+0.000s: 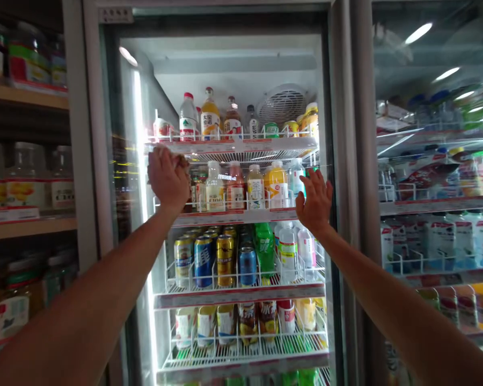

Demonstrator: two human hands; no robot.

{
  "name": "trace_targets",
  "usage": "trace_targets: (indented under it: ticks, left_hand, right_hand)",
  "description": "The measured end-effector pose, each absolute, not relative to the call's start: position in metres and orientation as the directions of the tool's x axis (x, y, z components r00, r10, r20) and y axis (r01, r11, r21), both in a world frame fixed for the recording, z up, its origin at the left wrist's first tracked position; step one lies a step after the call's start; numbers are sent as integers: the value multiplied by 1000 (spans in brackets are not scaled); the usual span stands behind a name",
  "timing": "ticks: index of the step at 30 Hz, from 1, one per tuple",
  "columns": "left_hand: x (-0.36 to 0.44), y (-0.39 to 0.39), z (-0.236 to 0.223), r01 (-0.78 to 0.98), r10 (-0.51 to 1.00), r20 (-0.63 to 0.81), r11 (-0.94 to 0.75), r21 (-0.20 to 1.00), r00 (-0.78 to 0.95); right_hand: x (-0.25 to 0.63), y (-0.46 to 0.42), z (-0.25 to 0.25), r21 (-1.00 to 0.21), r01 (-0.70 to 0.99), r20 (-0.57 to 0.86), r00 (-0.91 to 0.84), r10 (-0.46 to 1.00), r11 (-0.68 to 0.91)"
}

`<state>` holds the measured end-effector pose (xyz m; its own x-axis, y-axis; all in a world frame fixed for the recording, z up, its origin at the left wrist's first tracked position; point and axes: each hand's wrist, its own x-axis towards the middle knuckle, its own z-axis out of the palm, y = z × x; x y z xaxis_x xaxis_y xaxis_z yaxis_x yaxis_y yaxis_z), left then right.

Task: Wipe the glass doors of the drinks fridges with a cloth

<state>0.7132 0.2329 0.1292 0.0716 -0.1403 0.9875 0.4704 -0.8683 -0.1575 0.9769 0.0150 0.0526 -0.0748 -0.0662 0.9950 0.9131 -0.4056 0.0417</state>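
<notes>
Both arms reach forward to the glass door [123,171] of a lit drinks fridge. My left hand [165,179] is raised at the left side of the glass, its fingers closed on a crumpled brownish cloth [182,165], mostly hidden by the hand. At the right side of the glass, my right hand [317,202] has its fingers spread and holds nothing. Whether its fingertips touch the pane cannot be made out. Behind the glass, between the hands, a row of juice bottles [235,185] stands on a wire shelf [241,217].
Cans [225,260] and more bottles fill the lower fridge shelves. A metal door frame [342,134] borders the glass. To the right stands another glass-fronted fridge [438,206] with drinks; to the left, an open shelf [28,225] holds jars and bottles.
</notes>
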Motion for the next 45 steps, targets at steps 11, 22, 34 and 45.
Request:
trace_targets:
  ticks: [11,22,34,45]
  left_hand:
    - [767,179,97,418,-397,854,-750,-514,337]
    - [749,199,103,468,-305,945,-821,-325,120]
    - [715,231,126,515,-91,985,-857,-4,-144]
    - [731,208,111,428,-339,918,-812,-396,206]
  right_hand:
    - [978,13,52,66,914,991,-106,-78,-399]
    - [977,14,53,56,921,992,-95,-82,-385]
    - [979,16,52,69,912,988,-117,-96,-405]
    - [979,14,52,84,911,986,-135,-101,-404]
